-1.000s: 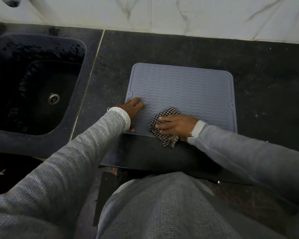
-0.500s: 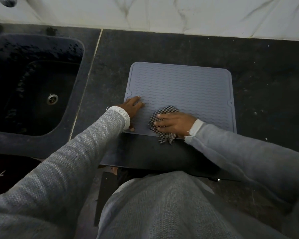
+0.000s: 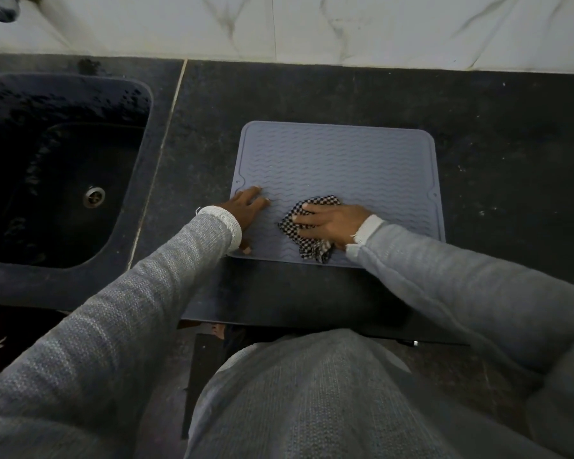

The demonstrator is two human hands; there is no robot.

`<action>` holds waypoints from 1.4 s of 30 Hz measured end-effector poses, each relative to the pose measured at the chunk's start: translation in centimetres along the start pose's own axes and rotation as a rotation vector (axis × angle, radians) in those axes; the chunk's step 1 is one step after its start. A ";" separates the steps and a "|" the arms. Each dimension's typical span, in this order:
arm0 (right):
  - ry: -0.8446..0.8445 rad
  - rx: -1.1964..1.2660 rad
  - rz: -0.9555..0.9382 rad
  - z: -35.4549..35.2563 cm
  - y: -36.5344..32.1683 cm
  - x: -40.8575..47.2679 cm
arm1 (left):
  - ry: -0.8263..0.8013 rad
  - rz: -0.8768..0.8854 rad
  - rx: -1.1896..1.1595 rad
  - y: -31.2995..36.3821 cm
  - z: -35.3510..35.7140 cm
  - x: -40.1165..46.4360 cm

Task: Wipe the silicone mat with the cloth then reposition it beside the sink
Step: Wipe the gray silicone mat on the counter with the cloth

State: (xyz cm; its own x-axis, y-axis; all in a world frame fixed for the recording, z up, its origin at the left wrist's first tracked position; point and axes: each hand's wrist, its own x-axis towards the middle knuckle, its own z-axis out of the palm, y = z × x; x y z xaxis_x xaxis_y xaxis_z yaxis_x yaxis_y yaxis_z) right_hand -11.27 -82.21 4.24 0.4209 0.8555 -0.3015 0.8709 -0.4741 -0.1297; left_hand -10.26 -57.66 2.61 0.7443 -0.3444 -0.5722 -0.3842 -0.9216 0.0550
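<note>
A grey silicone mat with a wavy ribbed surface lies flat on the dark counter, right of the sink. My left hand rests flat on the mat's near left corner, fingers spread, holding nothing. A black-and-white checked cloth is bunched on the near middle of the mat. My right hand presses down on the cloth with its fingers pointing left. Part of the cloth is hidden under that hand.
A dark sink with a metal drain sits at the left, a strip of counter between it and the mat. A tap tip shows top left. White marble wall tiles run behind. The counter's front edge is just below the mat.
My right hand with the cloth has slid a little away from the mat's near edge. My left hand has stayed on the near left corner.
</note>
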 end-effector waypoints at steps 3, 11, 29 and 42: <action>0.158 0.069 -0.065 0.8 1.1 -1.4 | 0.005 -0.004 -0.008 -0.1 0.2 0.0; 0.231 0.159 0.103 -1.6 3.0 -2.4 | 0.015 -0.018 0.006 0.1 0.3 0.1; 0.092 0.100 0.066 -0.7 4.4 -0.4 | -0.013 -0.037 0.022 0.2 0.3 0.2; 0.037 0.039 0.070 0.7 6.4 -6.8 | 0.040 0.005 -0.003 -0.5 1.0 0.4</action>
State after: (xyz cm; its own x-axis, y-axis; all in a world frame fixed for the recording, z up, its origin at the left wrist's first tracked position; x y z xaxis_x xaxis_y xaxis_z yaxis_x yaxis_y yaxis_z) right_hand -8.75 -91.24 4.83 0.4901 0.8267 -0.2762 0.8286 -0.5403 -0.1468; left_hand -10.34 -57.15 1.53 0.7636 -0.3556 -0.5389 -0.3861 -0.9205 0.0604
